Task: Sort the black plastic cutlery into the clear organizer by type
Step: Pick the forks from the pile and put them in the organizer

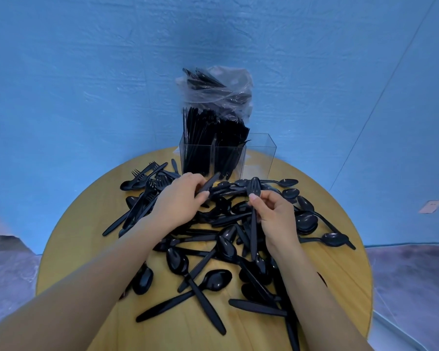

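Two hands at work over a heap of black cutlery (pixel 213 249) on a round wooden table (pixel 86 236).

Head view: right hand (pixel 276 221) pinches one fork (pixel 253 219), fingers clamped on its handle, long axis running near to far, tines pointing away toward the clear organizer (pixel 228 158). Left hand (pixel 180 201) grips one piece (pixel 209 184) angled up-right; type unclear. Organizer stands at the table's far edge with three compartments: left and middle hold upright cutlery, right one holds none. One plastic bag (pixel 221 89) of cutlery sits behind it. Loose pieces too tangled to count.
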